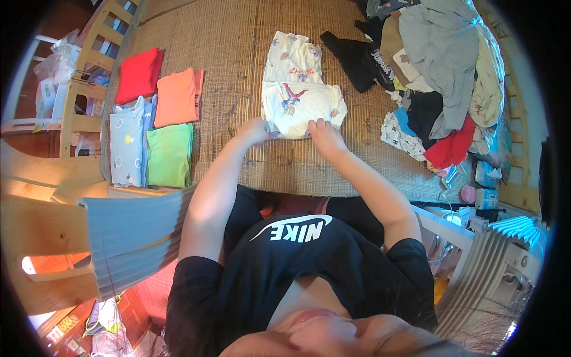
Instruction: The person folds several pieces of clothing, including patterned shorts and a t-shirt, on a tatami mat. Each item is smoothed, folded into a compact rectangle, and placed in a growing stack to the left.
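A white printed garment (305, 100) lies partly folded on a woven mat (223, 111), its near part doubled over the middle and its far part flat. My left hand (256, 131) grips its near left corner, thumb and fingers at the edge. My right hand (325, 136) is at the near right edge, its fingertips on top of the cloth; whether they pinch it is hard to see. To the left sit folded clothes: a red one (139, 76), an orange one (176, 97), a light blue printed one (128, 145) and a green one (169, 155).
A heap of loose clothes lies at the right, with a grey garment (439, 58), a black garment (357, 62) and a red cloth (453, 145). Wooden bed rails (84, 105) edge the left side. Tissue packs (486, 198) and a pink round object (468, 194) are at the near right.
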### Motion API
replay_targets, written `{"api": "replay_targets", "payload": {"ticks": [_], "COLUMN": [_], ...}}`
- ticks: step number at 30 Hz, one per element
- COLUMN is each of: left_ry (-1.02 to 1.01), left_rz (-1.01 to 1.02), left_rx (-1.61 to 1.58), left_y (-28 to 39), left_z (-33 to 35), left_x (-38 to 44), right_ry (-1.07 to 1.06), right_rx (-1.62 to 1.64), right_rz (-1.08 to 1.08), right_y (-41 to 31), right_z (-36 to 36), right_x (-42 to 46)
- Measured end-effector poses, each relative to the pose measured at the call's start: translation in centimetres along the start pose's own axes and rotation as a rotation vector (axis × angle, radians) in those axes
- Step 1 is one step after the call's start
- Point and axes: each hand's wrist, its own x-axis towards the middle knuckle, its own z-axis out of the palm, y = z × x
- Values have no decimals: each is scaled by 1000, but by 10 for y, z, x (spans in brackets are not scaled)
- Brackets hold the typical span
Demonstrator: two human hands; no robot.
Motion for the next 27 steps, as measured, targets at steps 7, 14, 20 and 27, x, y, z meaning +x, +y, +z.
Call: {"api": "replay_targets", "payload": {"ticks": [7, 14, 20, 27], "left_ry": [99, 523, 397, -288], "left_rz": [-102, 133, 251, 240], "left_rx": [210, -40, -135, 2], "left_y": [-4, 25, 13, 52], "left_z": [-11, 0, 40, 11], "left_x": [-24, -28, 2, -58], "right_ry": [-106, -98, -197, -806], "right_rx": [81, 153, 293, 345], "right_rz": [-76, -164, -174, -262], "right_y": [7, -2, 6, 0], "right_z": [-7, -9, 0, -27], "right_x": [-6, -15, -11, -29]}}
